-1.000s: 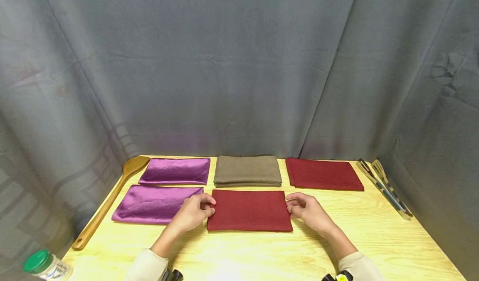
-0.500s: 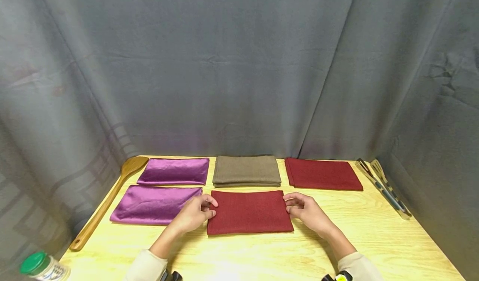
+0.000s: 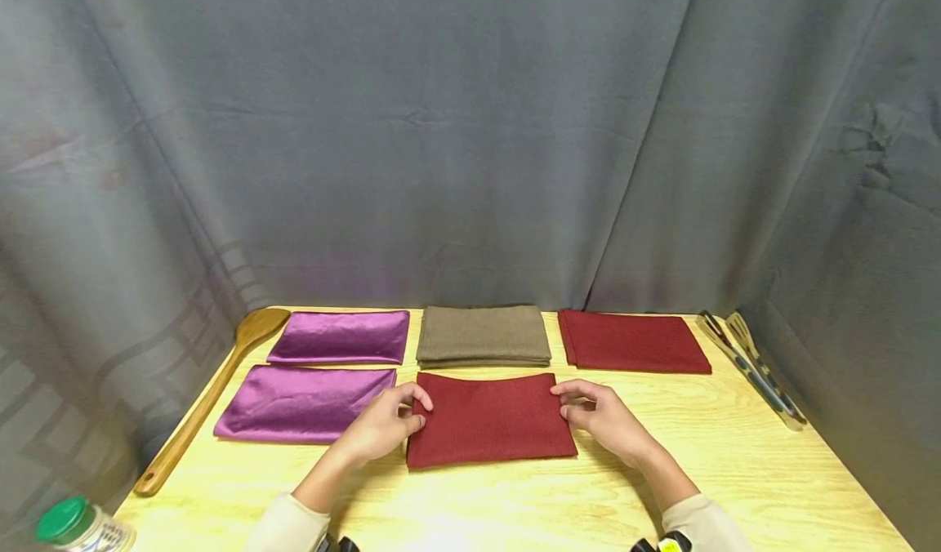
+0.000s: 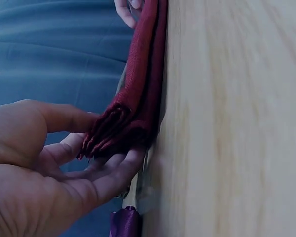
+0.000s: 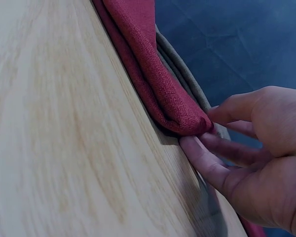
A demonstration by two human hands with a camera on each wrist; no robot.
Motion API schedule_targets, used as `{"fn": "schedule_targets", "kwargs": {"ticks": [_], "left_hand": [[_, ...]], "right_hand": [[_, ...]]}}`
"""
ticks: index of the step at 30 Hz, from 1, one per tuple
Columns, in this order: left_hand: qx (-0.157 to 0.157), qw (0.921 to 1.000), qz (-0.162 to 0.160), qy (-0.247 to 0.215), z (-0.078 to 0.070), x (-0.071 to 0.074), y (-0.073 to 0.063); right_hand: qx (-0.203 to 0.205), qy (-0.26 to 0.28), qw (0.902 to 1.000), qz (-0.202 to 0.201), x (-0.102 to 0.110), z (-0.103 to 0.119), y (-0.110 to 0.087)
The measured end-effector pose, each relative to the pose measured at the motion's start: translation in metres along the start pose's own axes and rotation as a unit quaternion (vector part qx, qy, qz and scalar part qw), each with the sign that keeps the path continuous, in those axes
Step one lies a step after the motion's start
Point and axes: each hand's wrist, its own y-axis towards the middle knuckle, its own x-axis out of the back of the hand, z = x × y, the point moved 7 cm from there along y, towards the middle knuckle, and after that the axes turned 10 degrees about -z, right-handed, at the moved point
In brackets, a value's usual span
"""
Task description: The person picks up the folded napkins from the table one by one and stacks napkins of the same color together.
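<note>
A folded dark red cloth [image 3: 491,421] lies near the middle of the wooden table, its far edge sagging slightly. My left hand [image 3: 382,425] pinches its left side. In the left wrist view, the layered end of the red cloth [image 4: 121,126] sits between the fingers of the left hand [image 4: 54,163]. At the opposite side my right hand [image 3: 606,421] grips the same cloth. The right wrist view has the fingertips of the right hand [image 5: 266,158] around the folded corner of the cloth [image 5: 172,106], close to the tabletop.
Behind are a brown folded cloth [image 3: 483,336] and another red one [image 3: 634,342]. Two purple cloths, one farther back [image 3: 341,337] and one nearer [image 3: 305,405], lie left. A wooden spoon [image 3: 209,409], green-lidded jar [image 3: 84,526] and tongs [image 3: 753,372] line the sides. Grey curtain [image 3: 441,127] surrounds.
The red cloth's near edge has shifted slightly toward me, and its far edge now sags between my hands. The fingers have moved a little inward onto it.
</note>
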Motion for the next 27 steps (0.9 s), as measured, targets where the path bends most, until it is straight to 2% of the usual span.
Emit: {"fn": "schedule_targets", "kwargs": {"ticks": [6, 15, 22, 27], "left_hand": [[0.004, 0.9999, 0.014, 0.004, -0.001, -0.003, -0.002], [0.011, 0.9995, 0.028, 0.008, 0.002, -0.005, -0.001], [0.027, 0.9982, 0.051, -0.017, 0.003, -0.010, -0.002], [0.031, 0.9981, 0.050, -0.015, 0.003, -0.011, -0.001]], "right_hand": [[-0.007, 0.007, 0.9999, 0.009, -0.001, 0.000, -0.001], [-0.008, -0.014, 0.9999, -0.001, -0.002, 0.001, -0.001], [-0.034, 0.035, 0.9986, 0.018, -0.004, 0.000, -0.002], [-0.024, 0.028, 0.9991, 0.018, -0.004, 0.002, -0.001]]}}
